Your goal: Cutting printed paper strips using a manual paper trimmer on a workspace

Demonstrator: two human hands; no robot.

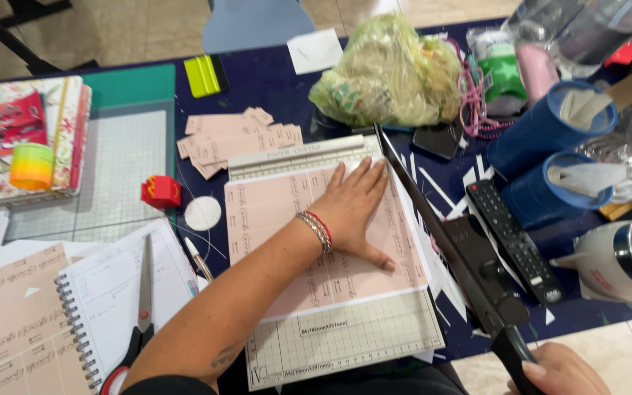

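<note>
- Head view, left hand (352, 205): my left grip is released, palm flat and fingers spread, pressing the pink printed sheet (279, 219) onto the paper cutter base (345, 344); nothing is grasped.
- Head view, right hand (561, 373): my right grip is clenched around the black handle of the cutter blade arm (451, 241), at the lower edge of the frame; the arm stands raised at an angle above the right edge of the base.
- Position of the sheet: it lies across the gridded base, its top edge against the ruler bar, its right edge under the line of the blade; a white sheet shows beneath it.
- Hazard, fingers: my left fingertips lie close to the cutting edge; I judge that a drop of the arm with the hand this far right could catch them.
- Hazard, skew: pressure is applied by the palm only; I judge that the sheet could pivot and the cut run crooked.
- Surroundings: cut pink slips (235, 139) lie beyond the base; white paper trimmings and a black remote control (513, 238) lie just right of the blade on the dark blue surface (272, 80); scissors (140, 322) rest on a spiral notebook at left.
</note>
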